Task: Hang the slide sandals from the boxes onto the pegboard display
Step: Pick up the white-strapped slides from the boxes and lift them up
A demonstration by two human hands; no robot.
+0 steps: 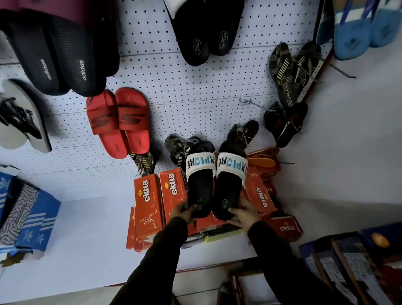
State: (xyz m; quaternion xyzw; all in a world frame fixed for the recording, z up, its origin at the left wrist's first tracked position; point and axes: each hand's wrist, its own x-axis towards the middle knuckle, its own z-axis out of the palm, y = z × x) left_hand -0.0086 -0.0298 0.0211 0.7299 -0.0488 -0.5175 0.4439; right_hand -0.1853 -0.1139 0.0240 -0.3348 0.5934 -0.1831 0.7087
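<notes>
I hold a pair of black slide sandals with white printed straps side by side over the orange boxes. My left hand [182, 211] grips the heel of the left slide [200, 186]. My right hand [244, 213] grips the heel of the right slide [229, 187]. Their toes point up toward the white pegboard [193, 95]. Orange "ektta" boxes [148, 199] stand on the white shelf [84, 236] below the slides. A bare metal peg [247, 102] sticks out of the pegboard above and to the right.
Hanging on the pegboard are red slides [118, 123], black adidas slides [60, 63], black slides [205, 31] at the top and dark striped flip-flops [286, 74] at the right. Blue boxes [22, 215] sit on the left; more boxes [350, 268] stand at lower right.
</notes>
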